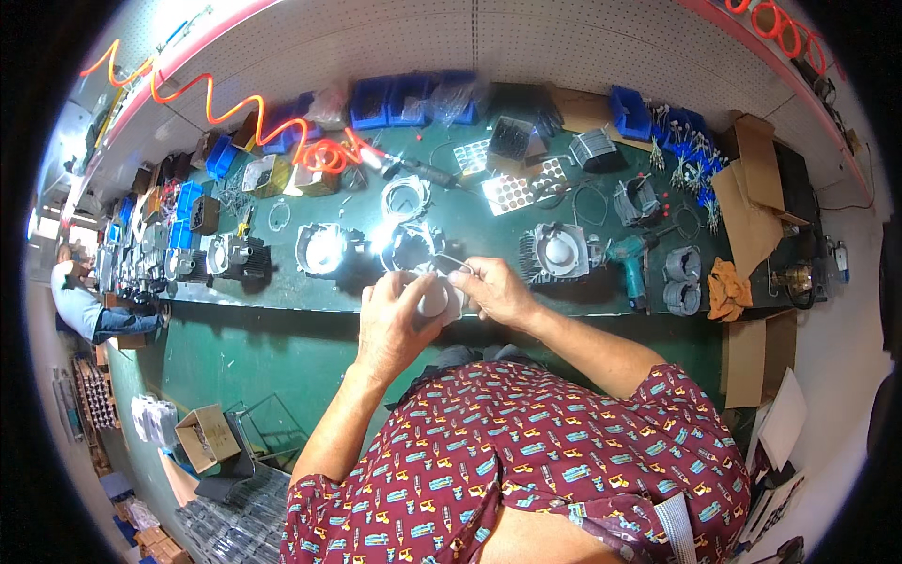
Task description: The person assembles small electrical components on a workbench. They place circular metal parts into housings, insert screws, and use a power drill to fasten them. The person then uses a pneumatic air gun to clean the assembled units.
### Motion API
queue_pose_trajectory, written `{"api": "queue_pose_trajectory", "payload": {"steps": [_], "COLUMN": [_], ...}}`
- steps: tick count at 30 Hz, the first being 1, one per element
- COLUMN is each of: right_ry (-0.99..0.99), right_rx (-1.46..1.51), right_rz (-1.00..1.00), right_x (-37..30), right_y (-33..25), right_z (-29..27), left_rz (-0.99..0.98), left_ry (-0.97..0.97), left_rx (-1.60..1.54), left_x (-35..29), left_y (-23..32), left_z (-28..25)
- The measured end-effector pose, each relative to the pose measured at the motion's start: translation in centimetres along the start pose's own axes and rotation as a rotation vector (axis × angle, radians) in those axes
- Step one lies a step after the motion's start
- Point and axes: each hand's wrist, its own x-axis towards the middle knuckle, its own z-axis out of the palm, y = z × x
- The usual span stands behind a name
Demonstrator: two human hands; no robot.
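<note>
At the bench's front edge, my left hand is closed around a pale grey domed part, its fingers over the near side. My right hand pinches at the part's far right edge, on a thin light-coloured rod or wire; the fingers partly hide its end. Just beyond them stands an open metal housing under a bright light. A pale ring-shaped part lies behind that housing. To the right sits a finned motor housing with a round dome in its middle.
A teal power drill and orange gloves lie on the right of the green bench. Blue bins line the back. An orange coiled hose hangs over the left. Another person is at the far left.
</note>
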Motion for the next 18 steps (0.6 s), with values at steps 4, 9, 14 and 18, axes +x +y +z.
{"api": "queue_pose_trajectory", "payload": {"steps": [4, 9, 14, 18], "right_ry": [-0.090, -0.301, -0.366, -0.438], "right_rx": [-0.113, -0.330, -0.422, -0.509], "right_rz": [-0.066, -0.214, -0.289, -0.386], "right_x": [0.7, 3.3, 4.7, 5.4], "right_y": [-1.6, -5.4, -5.4, -6.0], "right_z": [-1.3, -3.7, -3.8, -3.3], "left_rz": [0.080, 0.077, 0.140, 0.164], "left_ry": [-0.017, -0.045, -0.057, -0.020], "left_rx": [-0.057, -0.197, -0.193, -0.188], "left_x": [0.3, 1.2, 1.2, 0.7], "left_y": [-1.0, -0.8, -1.2, -1.6], "left_z": [0.2, 0.5, -0.1, -0.1]}}
